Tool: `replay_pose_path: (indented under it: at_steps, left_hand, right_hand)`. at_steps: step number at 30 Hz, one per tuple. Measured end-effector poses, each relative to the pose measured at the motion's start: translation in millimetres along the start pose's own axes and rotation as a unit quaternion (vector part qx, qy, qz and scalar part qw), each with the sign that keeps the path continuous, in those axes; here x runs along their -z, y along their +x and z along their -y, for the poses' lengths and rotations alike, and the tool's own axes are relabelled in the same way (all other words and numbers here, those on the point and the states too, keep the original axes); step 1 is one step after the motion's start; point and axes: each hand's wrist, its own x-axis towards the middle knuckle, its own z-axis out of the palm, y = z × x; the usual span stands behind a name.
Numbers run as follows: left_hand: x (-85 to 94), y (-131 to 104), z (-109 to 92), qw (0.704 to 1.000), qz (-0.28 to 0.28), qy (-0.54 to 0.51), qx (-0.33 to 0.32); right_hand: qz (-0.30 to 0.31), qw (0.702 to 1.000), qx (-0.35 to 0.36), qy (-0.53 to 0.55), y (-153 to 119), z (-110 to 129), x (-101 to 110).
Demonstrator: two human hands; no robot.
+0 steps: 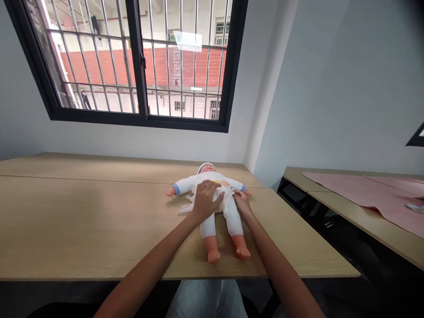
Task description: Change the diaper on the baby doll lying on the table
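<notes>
A baby doll (pixel 207 226) in a white outfit with blue cuffs lies on its back on the wooden table (pixel 99 225), head toward the window and bare feet toward me. Around its waist is a white diaper (pixel 225 202), with loose white tabs sticking out at the left hip. My left hand (pixel 206 198) rests on the front of the diaper, palm down, its fingers extended. At the doll's other hip, my right hand (pixel 241 201) pinches the diaper's edge between closed fingers.
Behind the table is a wall with a barred window (pixel 142 117). To the right, across a dark gap, a second table (pixel 344 201) bears a pink cloth (pixel 371 190) with a small shiny object on it.
</notes>
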Motion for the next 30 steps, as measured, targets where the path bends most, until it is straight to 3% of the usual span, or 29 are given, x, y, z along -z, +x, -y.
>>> replay_pose_path:
  at_steps: [3, 6, 13, 17, 21, 25, 30]
  left_hand:
    - [-17.5, 0, -11, 0.962, 0.171, 0.141, -0.158]
    - [-28.0, 2, -3, 0.930, 0.234, 0.222, -0.174]
    - [-26.7, 8, 9, 0.924, 0.231, 0.267, -0.150]
    - [-23.2, 10, 9, 0.928, 0.226, 0.261, -0.143]
    - [-19.9, 7, 12, 0.932, 0.218, 0.257, -0.135]
    - [-18.5, 4, 12, 0.932, 0.216, 0.257, -0.136]
    - [-19.0, 4, 11, 0.932, 0.212, 0.256, -0.142]
  right_hand:
    - [0.016, 0.999, 0.021, -0.028, 1, 3, 0]
    - [0.054, 0.996, 0.026, -0.073, 4, 10, 7]
    - [0.184, 0.962, -0.018, -0.201, -2, 36, 42]
    - [0.315, 0.913, -0.070, -0.248, -11, 46, 44]
    - [0.389, 0.876, -0.112, -0.261, -18, 51, 41]
    - [0.365, 0.890, -0.131, -0.241, -17, 52, 43]
    - [0.227, 0.948, -0.137, -0.178, -7, 44, 44]
